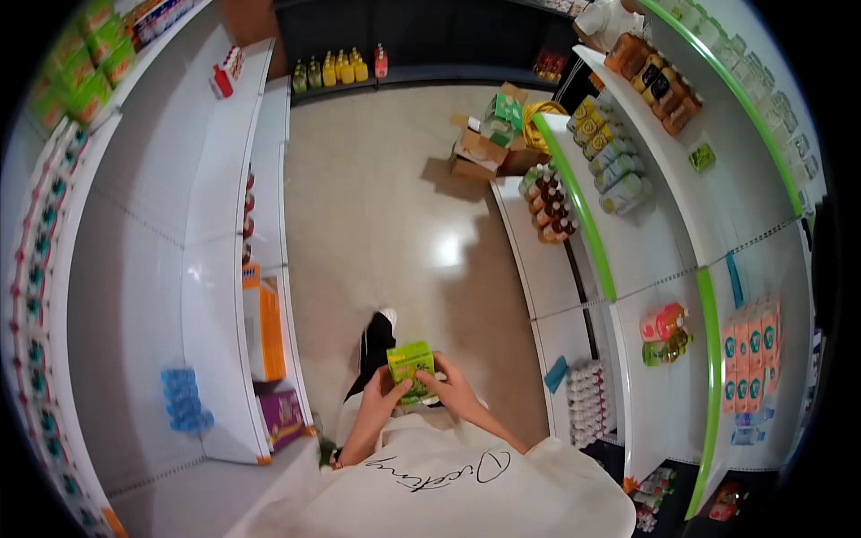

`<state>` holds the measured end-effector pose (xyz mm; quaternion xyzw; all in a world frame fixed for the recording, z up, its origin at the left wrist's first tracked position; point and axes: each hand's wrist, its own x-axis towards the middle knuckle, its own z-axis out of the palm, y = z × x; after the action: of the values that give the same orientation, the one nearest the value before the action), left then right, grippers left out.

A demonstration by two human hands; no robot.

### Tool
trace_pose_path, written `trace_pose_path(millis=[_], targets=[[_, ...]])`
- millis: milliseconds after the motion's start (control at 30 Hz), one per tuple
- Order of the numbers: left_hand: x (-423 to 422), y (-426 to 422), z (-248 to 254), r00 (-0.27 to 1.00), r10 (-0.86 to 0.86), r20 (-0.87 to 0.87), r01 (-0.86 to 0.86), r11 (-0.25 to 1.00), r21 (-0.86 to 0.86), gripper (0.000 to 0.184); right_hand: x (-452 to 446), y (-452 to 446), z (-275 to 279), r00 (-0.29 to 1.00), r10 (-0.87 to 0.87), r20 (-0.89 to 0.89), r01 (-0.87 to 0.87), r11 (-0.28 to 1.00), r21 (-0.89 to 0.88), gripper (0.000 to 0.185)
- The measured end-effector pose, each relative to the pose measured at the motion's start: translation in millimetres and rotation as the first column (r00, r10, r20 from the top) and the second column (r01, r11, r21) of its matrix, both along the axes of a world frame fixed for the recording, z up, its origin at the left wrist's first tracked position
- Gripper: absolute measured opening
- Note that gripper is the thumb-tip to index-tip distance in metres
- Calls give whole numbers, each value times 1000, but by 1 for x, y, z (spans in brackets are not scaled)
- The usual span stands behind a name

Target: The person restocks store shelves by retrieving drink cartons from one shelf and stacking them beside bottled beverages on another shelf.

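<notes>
A small green box with a yellow-green top edge (412,360) is held upright in front of my body, at the lower middle of the view. My left hand (385,394) grips its left side, with the thumb on the front face. On the right side, my right hand (447,386) holds the same box, its thumb also across the front. The fingers behind the box are hidden. Both hands are close together above my light shirt.
White shelves (235,359) rise on the left, with blue bottles (184,400) and an orange box (265,330). Green-edged shelves (708,377) hold bottles and packs on the right. Open cardboard boxes (478,154) lie on the floor ahead. Part of another person (606,21) shows at the top right.
</notes>
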<state>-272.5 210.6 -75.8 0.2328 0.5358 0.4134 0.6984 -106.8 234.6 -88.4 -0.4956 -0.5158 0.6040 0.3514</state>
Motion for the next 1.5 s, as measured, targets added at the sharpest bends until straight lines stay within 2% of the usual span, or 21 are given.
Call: trace_pose_path(millis=[33, 100, 133, 300, 433, 467, 567, 667, 700, 767, 867, 967, 1033, 1100, 1133, 1267, 1333, 1367, 1433, 1467, 1500], targets=[[-10, 14, 5, 1000, -11, -4, 11, 1000, 3, 45, -8, 9, 5, 1000, -11, -4, 11, 1000, 3, 35], [-32, 73, 13, 977, -146, -159, 176, 964, 198, 45, -25, 62, 15, 990, -69, -119, 68, 998, -16, 36], [-36, 100, 25, 984, -159, -82, 177, 935, 307, 45, -29, 83, 16, 995, -84, -61, 91, 989, 120, 38], [-61, 240, 60, 922, -279, -269, 380, 781, 496, 40, -53, 202, 66, 957, -222, -188, 259, 945, 198, 40], [-40, 313, 70, 930, -325, -173, 359, 697, 621, 38, -43, 246, 94, 948, -318, -31, 318, 927, 202, 42], [-33, 320, 73, 914, -369, -168, 394, 710, 584, 38, -38, 248, 97, 939, -342, 42, 322, 915, 242, 44], [3, 352, 58, 832, -538, -133, 523, 681, 513, 38, -15, 251, 80, 869, -493, -48, 490, 842, 223, 44], [49, 358, 21, 717, -662, -217, 673, 577, 463, 40, 20, 229, 50, 775, -632, -12, 623, 761, 182, 43], [70, 356, 7, 643, -731, -226, 740, 519, 428, 41, 35, 219, 38, 733, -680, 29, 673, 730, 121, 42], [109, 353, -3, 523, -821, -229, 820, 410, 399, 42, 56, 204, 1, 589, -804, -87, 808, 588, 40, 45], [160, 355, 12, 271, -896, -351, 934, 158, 319, 49, 88, 194, 0, 394, -918, -35, 918, 395, -27, 44], [207, 374, 33, 97, -896, -434, 947, -51, 317, 47, 116, 205, -8, 213, -972, -104, 977, 210, 31, 44], [254, 391, 44, 30, -889, -457, 952, -115, 285, 47, 158, 215, 17, 208, -976, -62, 978, 209, -11, 45], [289, 411, 43, 39, -874, -484, 933, -141, 330, 48, 186, 226, 21, 213, -975, 58, 972, 218, 90, 47], [311, 417, 39, 128, -886, -445, 872, -113, 476, 46, 204, 234, 25, 234, -970, 60, 965, 239, 106, 48], [385, 442, 71, 81, -890, -449, 861, -164, 482, 44, 257, 252, 52, 171, -984, 49, 944, 178, 278, 49], [418, 453, 86, 136, -572, -809, 771, -452, 450, 44, 286, 253, 72, 146, -986, 76, 935, 163, 314, 50], [434, 457, 93, 139, -568, -812, 774, -449, 446, 44, 301, 256, 80, 131, -987, 95, 922, 156, 354, 50], [465, 463, 108, 432, -422, -797, 606, -519, 603, 47, 336, 260, 87, 99, -979, 179, 888, 168, 429, 51], [479, 468, 123, 351, -512, -784, 634, -487, 601, 49, 353, 263, 103, 112, -981, 160, 877, 173, 449, 51], [491, 474, 138, 358, -502, -787, 636, -486, 599, 49, 368, 266, 120, 125, -982, 141, 865, 178, 469, 50]])
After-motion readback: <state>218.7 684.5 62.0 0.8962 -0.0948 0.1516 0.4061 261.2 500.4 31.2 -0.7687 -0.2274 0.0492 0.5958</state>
